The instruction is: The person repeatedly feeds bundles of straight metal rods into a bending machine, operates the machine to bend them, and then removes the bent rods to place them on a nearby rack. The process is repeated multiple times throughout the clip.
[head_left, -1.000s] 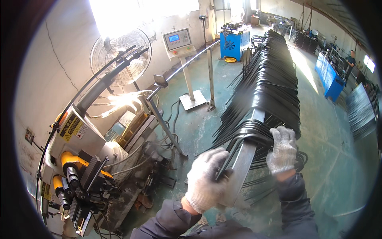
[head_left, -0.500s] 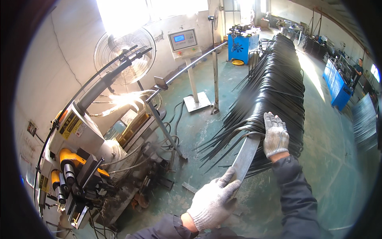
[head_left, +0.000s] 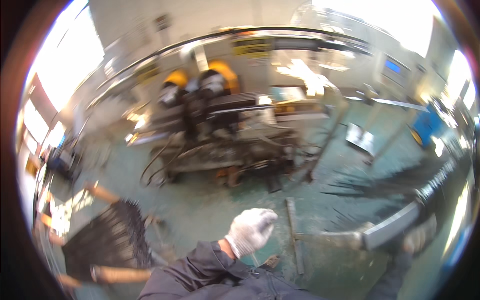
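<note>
The grey metal bar, with the black bundle of thin rods draped over it, now lies far to the right of the view; half a second ago it stood near the middle, running up and away from the person. The whole view has swung to the left, so the machine that was at the left edge now fills the middle, and everything is smeared by motion. The bar's long axis now runs from lower left to upper right, its squared near end pointing down-left toward the floor. The rods fan out from it toward the left, their tips pointing at the machine.

The right hand, gloved and badly blurred, sits at the bar's underside just right of its near end; whether its fingers are closed round the bar I cannot tell. The left hand, in a white knitted glove, has come off the bar it held before and is now well to the left of it, fingers curled into a loose fist with nothing in them.

Beyond the left fingers stands the grey machine with two yellow-capped rollers on top. Low to the left of them, another dark bundle rests on a wooden rack.
</note>
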Demonstrator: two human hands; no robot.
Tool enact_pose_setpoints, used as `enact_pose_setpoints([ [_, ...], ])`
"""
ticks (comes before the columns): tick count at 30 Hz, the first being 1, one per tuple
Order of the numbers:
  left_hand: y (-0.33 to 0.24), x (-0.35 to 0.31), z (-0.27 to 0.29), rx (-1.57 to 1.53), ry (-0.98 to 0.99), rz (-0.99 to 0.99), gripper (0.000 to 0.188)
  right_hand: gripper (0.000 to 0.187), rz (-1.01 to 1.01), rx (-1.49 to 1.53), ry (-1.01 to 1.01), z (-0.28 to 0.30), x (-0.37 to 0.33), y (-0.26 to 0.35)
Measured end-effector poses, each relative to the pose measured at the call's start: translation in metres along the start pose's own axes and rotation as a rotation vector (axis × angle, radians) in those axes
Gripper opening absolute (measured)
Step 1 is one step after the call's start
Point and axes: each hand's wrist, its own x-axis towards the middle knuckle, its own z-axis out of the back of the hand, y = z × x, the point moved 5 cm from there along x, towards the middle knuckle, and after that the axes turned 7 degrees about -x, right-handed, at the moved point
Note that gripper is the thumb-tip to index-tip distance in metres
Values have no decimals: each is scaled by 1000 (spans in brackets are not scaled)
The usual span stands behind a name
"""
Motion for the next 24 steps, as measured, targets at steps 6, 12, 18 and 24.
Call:
enact_pose_setpoints([
  [6, 106, -213, 240, 261, -471, 532, 17, 30, -113, 448, 436, 61, -309, 204],
  [12, 120, -418, 454, 724, -803, 650, 23, 23, 31, 587, 1095, 115, -528, 395],
  [18, 112, -621, 576, 1081, -957, 1082, 26, 16, 380, 984, 1192, 219, -470, 672],
  [24, 158, -659, 543, 1341, -526, 1336, 8, 46, 990, 1151, 1153, 467, -472, 907],
])
